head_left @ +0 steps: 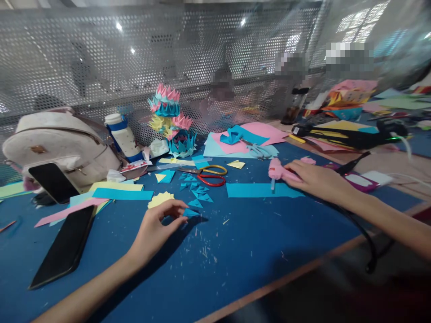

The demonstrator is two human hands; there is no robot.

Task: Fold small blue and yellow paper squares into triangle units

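My left hand (164, 222) pinches a small folded blue paper triangle (191, 213) between thumb and fingertips, just above the blue table. Right beside it lie several more blue triangles (199, 190) and a round yellow paper piece (160, 198) with a notched edge. On the right, my right hand (308, 177) is closed round the pink glue gun (278, 169), whose clear stick end points down over a blue paper strip (257, 190). Scissors (210, 175) with yellow and red handles lie beyond the triangles.
Behind stand folded-paper flowers (173, 121), a white bottle (123, 137) and a pale backpack (57, 143). Two phones are at the left, one flat (65, 246), one propped (54, 181). Pale-blue-handled scissors (259, 151) lie on coloured sheets. A black cable (362, 231) hangs near the right edge.
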